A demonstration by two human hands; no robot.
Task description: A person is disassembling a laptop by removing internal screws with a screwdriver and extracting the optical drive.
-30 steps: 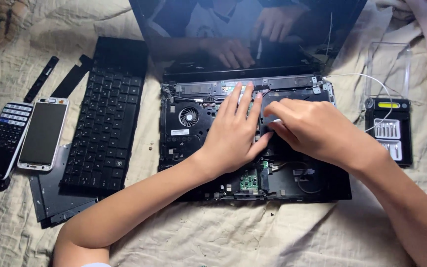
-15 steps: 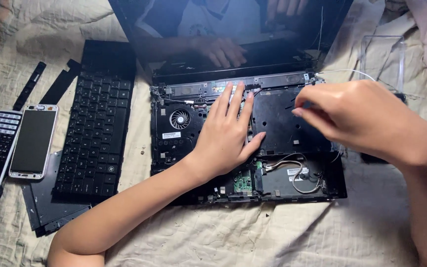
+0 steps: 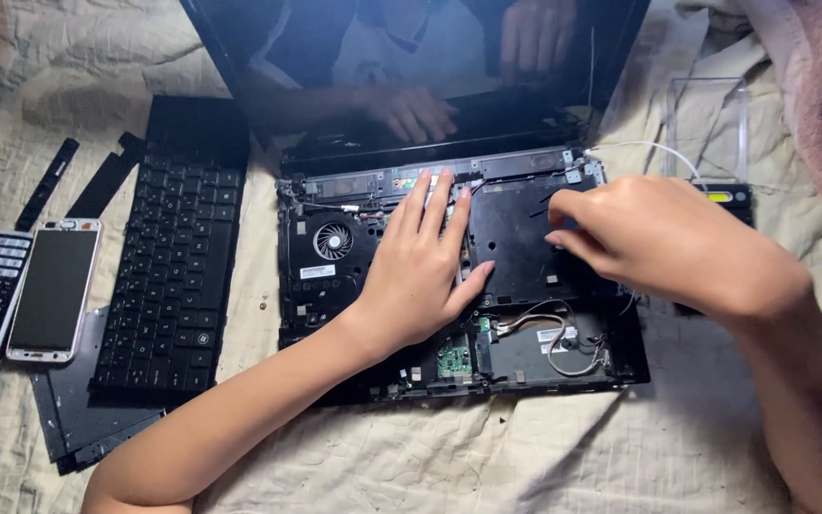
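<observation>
**Hands inside an opened laptop**

The left hand (image 3: 420, 271) lies flat, fingers spread, on the stripped laptop base (image 3: 525, 357). The right hand (image 3: 663, 243) hovers over the black plate (image 3: 516, 243), fingertips drawn together; whether they pinch anything cannot be told. Bracing the base while working gently near the loose wires (image 3: 549, 333) seems wise. A white label (image 3: 318, 272) sits under the fan (image 3: 333, 240). Left lie the removed keyboard (image 3: 178, 257) and a phone (image 3: 54, 290).

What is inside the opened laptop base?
Inside the opened laptop base a round cooling fan, a small green circuit board and loose wires show. The left hand lies flat over the middle, hiding what is beneath it.
</observation>
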